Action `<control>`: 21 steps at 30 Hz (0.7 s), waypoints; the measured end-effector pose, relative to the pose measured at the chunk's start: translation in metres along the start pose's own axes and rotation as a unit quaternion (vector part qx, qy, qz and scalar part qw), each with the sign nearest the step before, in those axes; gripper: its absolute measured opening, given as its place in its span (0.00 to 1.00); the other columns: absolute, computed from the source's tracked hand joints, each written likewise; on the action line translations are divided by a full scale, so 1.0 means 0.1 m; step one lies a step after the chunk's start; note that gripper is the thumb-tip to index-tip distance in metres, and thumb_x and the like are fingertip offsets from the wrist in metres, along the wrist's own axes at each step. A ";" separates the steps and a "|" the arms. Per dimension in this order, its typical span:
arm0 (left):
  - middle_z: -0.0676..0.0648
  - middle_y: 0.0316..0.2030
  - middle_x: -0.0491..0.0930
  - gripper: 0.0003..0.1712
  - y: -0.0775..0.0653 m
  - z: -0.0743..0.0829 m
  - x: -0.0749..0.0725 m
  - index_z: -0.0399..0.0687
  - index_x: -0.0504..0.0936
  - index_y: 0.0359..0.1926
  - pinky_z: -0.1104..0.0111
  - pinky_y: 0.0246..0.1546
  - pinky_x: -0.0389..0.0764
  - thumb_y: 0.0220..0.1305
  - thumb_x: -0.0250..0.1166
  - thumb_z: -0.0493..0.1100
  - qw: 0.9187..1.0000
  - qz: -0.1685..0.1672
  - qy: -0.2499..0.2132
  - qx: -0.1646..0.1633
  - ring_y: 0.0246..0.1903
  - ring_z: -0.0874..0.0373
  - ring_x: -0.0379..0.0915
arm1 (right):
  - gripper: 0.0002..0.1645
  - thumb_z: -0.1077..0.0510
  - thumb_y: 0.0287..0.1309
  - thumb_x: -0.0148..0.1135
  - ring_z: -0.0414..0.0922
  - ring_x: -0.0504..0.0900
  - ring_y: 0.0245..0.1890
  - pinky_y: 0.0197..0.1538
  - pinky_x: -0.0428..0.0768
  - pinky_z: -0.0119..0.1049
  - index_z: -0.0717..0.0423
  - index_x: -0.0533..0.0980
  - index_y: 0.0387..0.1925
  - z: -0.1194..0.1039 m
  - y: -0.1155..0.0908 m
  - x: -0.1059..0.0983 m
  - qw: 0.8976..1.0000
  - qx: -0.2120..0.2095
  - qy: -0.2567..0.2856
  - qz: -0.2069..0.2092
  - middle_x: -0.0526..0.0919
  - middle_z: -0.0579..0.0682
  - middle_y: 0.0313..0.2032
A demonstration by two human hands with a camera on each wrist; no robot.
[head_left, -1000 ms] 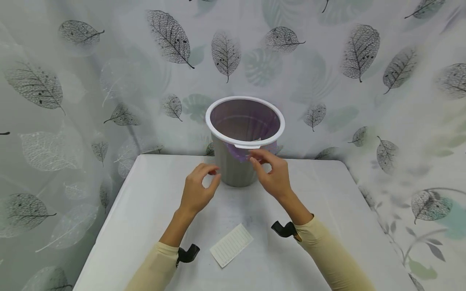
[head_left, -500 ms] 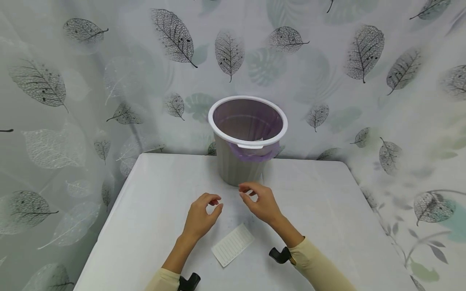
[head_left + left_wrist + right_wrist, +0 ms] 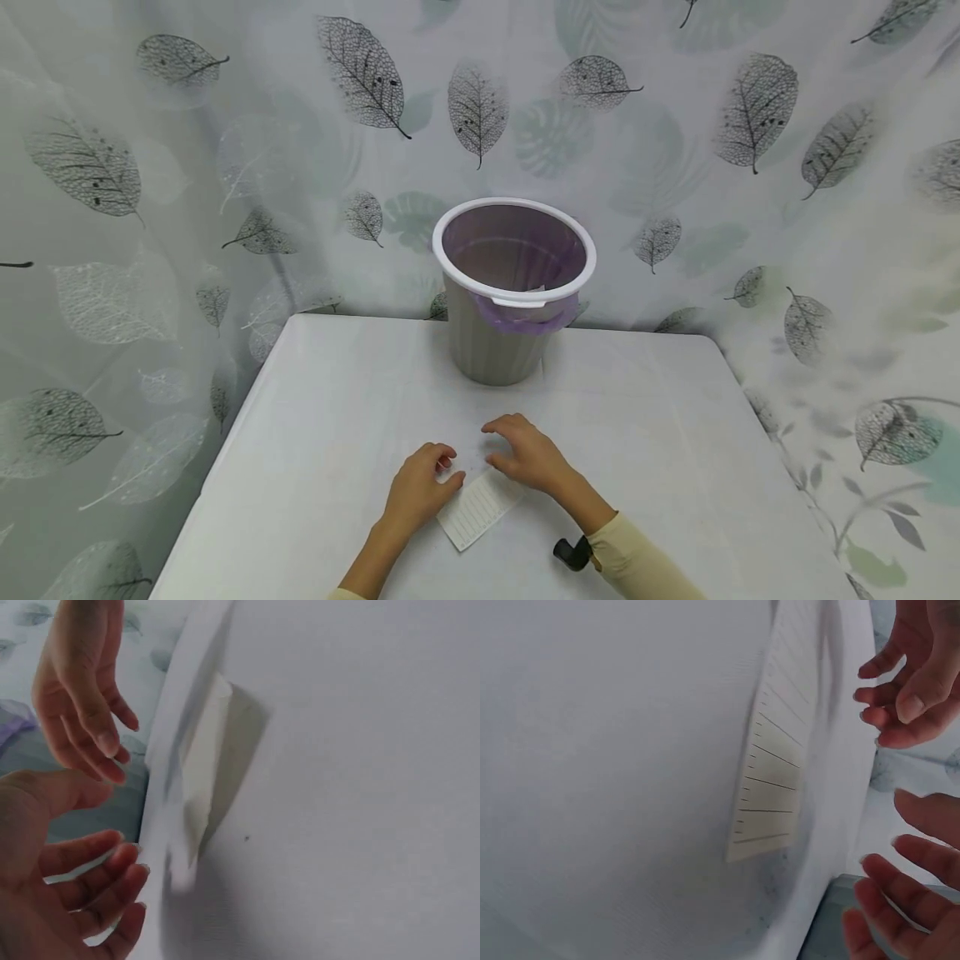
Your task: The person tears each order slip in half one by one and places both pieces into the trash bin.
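A small cream sheet of lined paper (image 3: 480, 510) lies at a slant on the table, one long edge raised off the surface in the left wrist view. My left hand (image 3: 422, 487) is at its left side, with loosely bent fingers and nothing held. On the other side my right hand (image 3: 527, 457) hovers near the sheet's upper right corner, thumb and fingers apart. In the right wrist view, printed rules show on the paper (image 3: 769, 780), while both hands appear at the right edge. Whether any fingertip touches the sheet, I cannot tell.
Beyond the hands stands a grey bin (image 3: 495, 342) with a white rim (image 3: 517, 297) and a purple bag (image 3: 525, 318) folded over its front. The white table (image 3: 345, 400) ends at a leaf-patterned curtain (image 3: 300, 167). A black wrist camera (image 3: 572, 553) sits on the right forearm.
Both hands have come down from beside the bin to the paper. The right hand has left the purple bag's edge, and its fingers have spread. The paper has stayed in place.
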State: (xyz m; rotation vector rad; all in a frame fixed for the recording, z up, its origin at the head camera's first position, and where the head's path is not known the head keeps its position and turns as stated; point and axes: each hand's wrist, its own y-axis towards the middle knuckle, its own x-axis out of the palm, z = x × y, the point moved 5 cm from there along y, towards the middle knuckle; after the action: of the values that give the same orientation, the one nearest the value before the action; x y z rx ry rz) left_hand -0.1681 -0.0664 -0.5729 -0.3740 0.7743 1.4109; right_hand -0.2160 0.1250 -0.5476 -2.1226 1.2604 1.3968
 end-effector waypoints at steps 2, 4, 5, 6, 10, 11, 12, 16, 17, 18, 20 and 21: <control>0.52 0.32 0.77 0.16 -0.04 -0.03 0.05 0.41 0.85 0.42 0.68 0.29 0.74 0.56 0.79 0.43 1.000 -0.011 0.012 -0.005 0.30 0.60 0.71 | 0.28 0.57 0.55 0.80 0.50 0.79 0.57 0.57 0.80 0.47 0.57 0.81 0.57 0.02 -0.02 0.07 0.999 0.010 -0.017 -0.028 0.83 0.51 0.54; 0.52 0.31 0.75 0.17 -0.08 -0.06 0.09 0.42 0.84 0.40 0.69 0.27 0.72 0.55 0.80 0.45 1.000 -0.022 0.021 -0.009 0.29 0.63 0.67 | 0.29 0.55 0.52 0.82 0.50 0.79 0.55 0.55 0.80 0.46 0.56 0.81 0.55 0.05 -0.04 0.14 0.998 0.022 -0.028 -0.054 0.82 0.50 0.52; 0.52 0.31 0.75 0.18 -0.10 -0.06 0.10 0.42 0.84 0.39 0.69 0.27 0.72 0.54 0.81 0.46 0.999 -0.025 0.023 -0.010 0.28 0.63 0.66 | 0.30 0.54 0.51 0.83 0.49 0.79 0.54 0.53 0.81 0.45 0.56 0.81 0.54 0.06 -0.04 0.16 0.997 0.029 -0.034 -0.067 0.82 0.50 0.51; 0.52 0.31 0.74 0.19 -0.11 -0.07 0.12 0.43 0.84 0.39 0.69 0.27 0.72 0.52 0.82 0.47 0.999 -0.029 0.027 -0.012 0.28 0.63 0.66 | 0.30 0.52 0.50 0.84 0.48 0.79 0.52 0.51 0.81 0.44 0.56 0.80 0.53 0.07 -0.05 0.19 0.995 0.035 -0.043 -0.079 0.81 0.49 0.50; 0.52 0.31 0.74 0.24 -0.16 -0.06 0.15 0.43 0.83 0.37 0.68 0.27 0.72 0.46 0.86 0.49 0.998 -0.038 0.040 -0.010 0.29 0.62 0.67 | 0.34 0.46 0.43 0.88 0.44 0.74 0.45 0.43 0.80 0.40 0.54 0.79 0.49 0.10 -0.06 0.24 0.991 0.048 -0.061 -0.113 0.76 0.45 0.45; 0.52 0.31 0.74 0.25 -0.16 -0.06 0.16 0.43 0.83 0.36 0.68 0.27 0.73 0.44 0.87 0.49 0.998 -0.039 0.045 -0.009 0.29 0.61 0.67 | 0.35 0.46 0.42 0.88 0.43 0.73 0.44 0.42 0.80 0.39 0.53 0.79 0.48 0.09 -0.06 0.24 0.990 0.047 -0.066 -0.119 0.74 0.44 0.44; 0.52 0.31 0.74 0.26 -0.17 -0.05 0.16 0.43 0.82 0.36 0.67 0.27 0.73 0.43 0.87 0.49 0.998 -0.041 0.050 -0.008 0.29 0.61 0.68 | 0.35 0.45 0.40 0.89 0.43 0.72 0.43 0.41 0.79 0.38 0.53 0.79 0.47 0.09 -0.06 0.25 0.989 0.044 -0.070 -0.125 0.73 0.44 0.43; 0.53 0.29 0.73 0.27 -0.18 -0.02 0.17 0.44 0.81 0.36 0.67 0.27 0.71 0.40 0.88 0.47 0.996 -0.051 0.068 -0.010 0.27 0.61 0.68 | 0.35 0.47 0.38 0.90 0.41 0.70 0.40 0.37 0.77 0.36 0.52 0.76 0.41 0.06 -0.06 0.26 0.987 0.033 -0.071 -0.140 0.71 0.41 0.38; 0.54 0.29 0.73 0.27 -0.18 -0.02 0.18 0.45 0.81 0.36 0.67 0.27 0.71 0.40 0.88 0.46 0.996 -0.053 0.070 -0.012 0.27 0.61 0.67 | 0.34 0.47 0.38 0.90 0.41 0.70 0.39 0.37 0.76 0.36 0.52 0.75 0.41 0.06 -0.06 0.27 0.987 0.034 -0.068 -0.145 0.71 0.41 0.36; 0.54 0.28 0.73 0.26 -0.18 -0.02 0.18 0.45 0.81 0.36 0.67 0.27 0.70 0.40 0.88 0.46 0.996 -0.055 0.070 -0.014 0.26 0.62 0.67 | 0.33 0.48 0.38 0.89 0.40 0.70 0.37 0.36 0.76 0.35 0.51 0.74 0.40 0.06 -0.06 0.27 0.986 0.036 -0.064 -0.150 0.72 0.40 0.35; 0.55 0.27 0.72 0.26 -0.18 -0.02 0.18 0.45 0.81 0.37 0.67 0.27 0.69 0.40 0.87 0.44 0.996 -0.057 0.069 -0.018 0.25 0.62 0.66 | 0.31 0.49 0.40 0.89 0.39 0.70 0.36 0.35 0.75 0.35 0.50 0.74 0.39 0.06 -0.05 0.28 0.984 0.045 -0.054 -0.162 0.73 0.40 0.34; 0.55 0.27 0.72 0.26 -0.18 -0.02 0.18 0.45 0.81 0.37 0.67 0.26 0.69 0.41 0.87 0.44 0.996 -0.057 0.068 -0.019 0.25 0.63 0.65 | 0.30 0.50 0.41 0.89 0.38 0.71 0.36 0.36 0.75 0.35 0.50 0.75 0.39 0.06 -0.05 0.29 0.984 0.048 -0.047 -0.167 0.75 0.39 0.34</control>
State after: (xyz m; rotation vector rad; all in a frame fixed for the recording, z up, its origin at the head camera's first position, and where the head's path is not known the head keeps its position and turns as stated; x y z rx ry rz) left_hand -0.1513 -0.0574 -0.5901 -0.5410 0.8247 1.3053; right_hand -0.2112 0.1176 -0.5763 -2.0586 0.8681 1.2487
